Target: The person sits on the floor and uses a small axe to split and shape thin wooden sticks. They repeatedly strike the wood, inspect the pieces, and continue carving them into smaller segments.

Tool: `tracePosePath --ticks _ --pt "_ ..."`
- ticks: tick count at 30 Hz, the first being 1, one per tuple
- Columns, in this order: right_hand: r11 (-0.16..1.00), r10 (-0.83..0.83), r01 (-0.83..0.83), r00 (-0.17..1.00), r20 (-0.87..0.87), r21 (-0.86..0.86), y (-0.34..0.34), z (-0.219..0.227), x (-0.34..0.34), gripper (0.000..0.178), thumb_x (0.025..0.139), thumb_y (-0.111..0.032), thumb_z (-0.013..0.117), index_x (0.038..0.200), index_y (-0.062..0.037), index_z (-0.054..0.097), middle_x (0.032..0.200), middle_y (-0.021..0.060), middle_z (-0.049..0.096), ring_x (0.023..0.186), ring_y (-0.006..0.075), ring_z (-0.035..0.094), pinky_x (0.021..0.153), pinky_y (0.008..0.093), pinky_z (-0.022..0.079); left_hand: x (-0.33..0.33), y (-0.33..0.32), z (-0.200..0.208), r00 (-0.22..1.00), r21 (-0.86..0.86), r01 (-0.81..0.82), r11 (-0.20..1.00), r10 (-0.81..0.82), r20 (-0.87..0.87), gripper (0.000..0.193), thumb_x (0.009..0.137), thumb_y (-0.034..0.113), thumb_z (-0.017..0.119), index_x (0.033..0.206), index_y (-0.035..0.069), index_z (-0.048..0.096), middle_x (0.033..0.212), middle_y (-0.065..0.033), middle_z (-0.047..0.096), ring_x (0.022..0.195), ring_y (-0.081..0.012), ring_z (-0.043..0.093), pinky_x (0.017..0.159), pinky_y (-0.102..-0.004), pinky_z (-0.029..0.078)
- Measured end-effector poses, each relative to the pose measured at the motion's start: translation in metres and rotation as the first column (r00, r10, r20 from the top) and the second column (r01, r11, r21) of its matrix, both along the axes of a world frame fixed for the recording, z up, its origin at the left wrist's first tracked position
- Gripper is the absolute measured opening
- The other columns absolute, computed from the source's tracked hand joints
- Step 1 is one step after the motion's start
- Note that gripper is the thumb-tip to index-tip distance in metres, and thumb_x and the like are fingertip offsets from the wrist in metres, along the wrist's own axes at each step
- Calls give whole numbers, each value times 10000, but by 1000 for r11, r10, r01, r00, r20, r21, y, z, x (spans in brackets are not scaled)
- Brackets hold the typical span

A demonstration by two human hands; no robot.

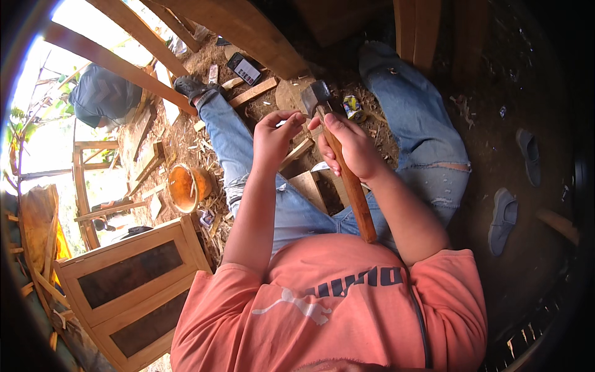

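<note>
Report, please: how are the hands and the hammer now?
Right hand holding hammer near its head. Left hand pinched, contents unclear. Wood pieces below hands.

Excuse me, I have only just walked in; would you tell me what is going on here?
A person in a salmon-pink T-shirt grips a dark-headed hammer with a brown wooden handle in the right hand. The left hand is raised beside it, fingers pinched; any small item there is unclear. A black smartphone lies on the ground.
</note>
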State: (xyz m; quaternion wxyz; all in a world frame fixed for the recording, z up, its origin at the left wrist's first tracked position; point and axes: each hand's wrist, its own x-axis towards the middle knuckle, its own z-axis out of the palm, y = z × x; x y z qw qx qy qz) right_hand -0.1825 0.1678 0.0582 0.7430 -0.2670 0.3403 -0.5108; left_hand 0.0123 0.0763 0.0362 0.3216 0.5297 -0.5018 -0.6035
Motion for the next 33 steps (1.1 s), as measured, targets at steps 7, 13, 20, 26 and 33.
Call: tracePosePath --ticks 7,13,20,26,33 --pt "997 12 -11 1000 -3 80 -5 -9 2 433 1173 -449 370 1193 -80 597 673 -12 472 467 78 452 446 250 410 7 -1 -6 998 37 -22 999 24 -62 236 1013 112 769 1165 -66 740 1090 -114 788 1008 -148 748 889 -261 618" --pt "997 33 -34 999 17 66 -6 -12 -3 411 1170 -438 390 1191 -83 596 668 -13 468 468 81 453 445 251 409 -1 3 0 999 25 -19 1000 20 -42 233 1015 107 767 1152 -78 738 1086 -118 786 1012 -152 747 893 -258 617" --pt "1000 16 -15 999 -29 8 -3 -2 -6 401 1168 -432 400 1184 -81 593 660 -10 472 464 80 450 438 255 404 -4 1 4 999 47 0 999 2 -53 224 1008 100 774 1148 -73 745 1077 -111 783 997 -146 746 893 -260 619" --pt "998 3 0 999 -42 56 -3 -15 4 409 1163 -451 420 1175 -79 590 669 -11 479 469 80 456 441 254 406 -1 3 -2 1000 15 0 1000 0 4 242 1021 123 757 1175 -61 721 1100 -129 778 1035 -185 750 937 -310 616" --pt "995 17 -14 999 -35 96 -5 -21 8 399 1170 -434 405 1169 -80 589 669 -5 487 457 81 462 440 253 407 1 3 -3 999 37 -35 999 36 -16 236 1000 124 788 1138 -65 752 1072 -104 789 979 -146 751 894 -269 617"
